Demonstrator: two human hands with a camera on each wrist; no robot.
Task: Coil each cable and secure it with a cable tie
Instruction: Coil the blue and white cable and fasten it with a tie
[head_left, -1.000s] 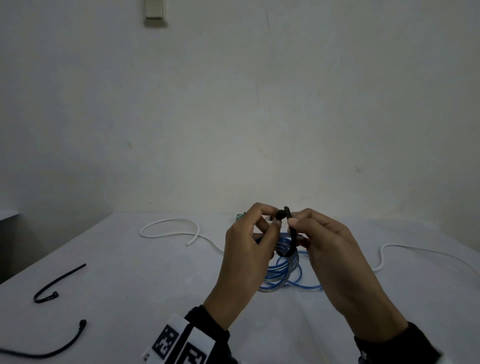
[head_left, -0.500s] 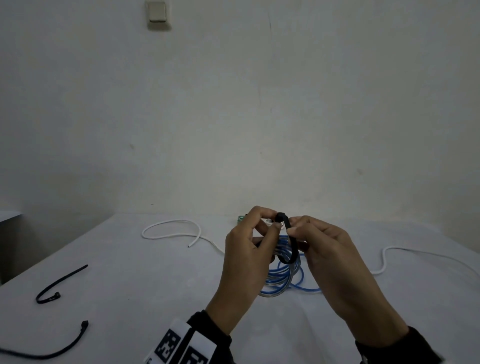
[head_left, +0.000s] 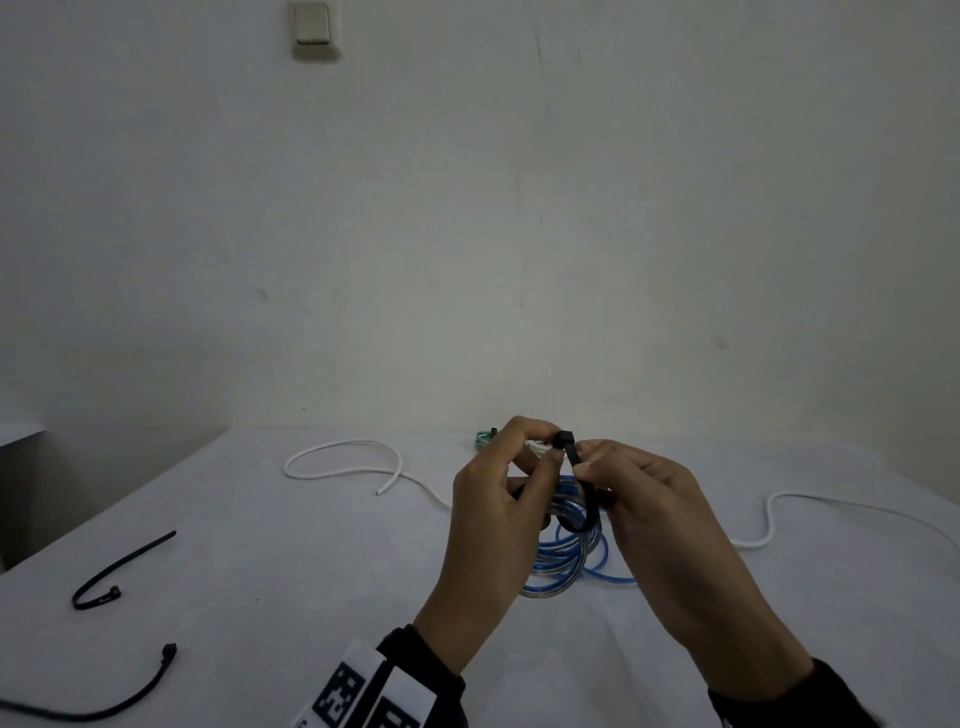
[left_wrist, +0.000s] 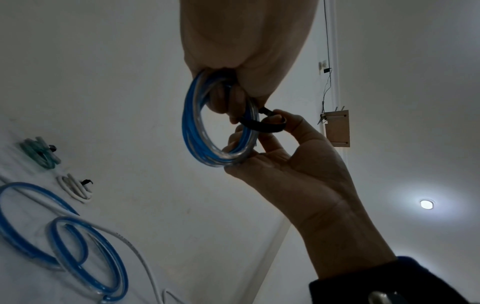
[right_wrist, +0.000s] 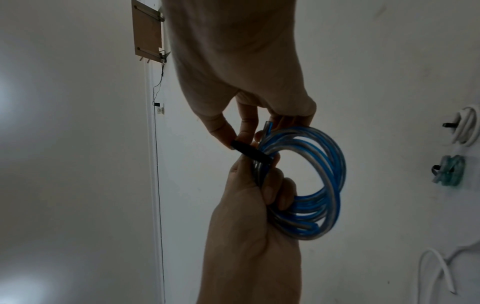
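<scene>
A blue and clear cable coil (left_wrist: 197, 123) is held up over the white table (head_left: 260, 545). My left hand (head_left: 545, 447) grips one side of the coil with curled fingers. Its thumb and forefinger are at the head of a black cable tie (head_left: 563, 440). The tie (right_wrist: 250, 152) loops round the coil's strands. My right hand (head_left: 597, 467) pinches the tie's strap just right of the head, and its lower fingers touch the coil (right_wrist: 324, 164). More blue loops (head_left: 566, 566) lie on the table below the hands. I cannot tell whether they are the same cable.
A loose white cable (head_left: 343, 457) runs across the back of the table and off to the right (head_left: 769, 519). Two spare black ties (head_left: 119, 571) (head_left: 130, 691) lie at the left. A tied green bundle (left_wrist: 39, 152) and a tied white bundle (left_wrist: 75, 189) sit by the wall.
Both hands stay together at the coil. The tie's head has shifted slightly left and down toward my left fingertips.
</scene>
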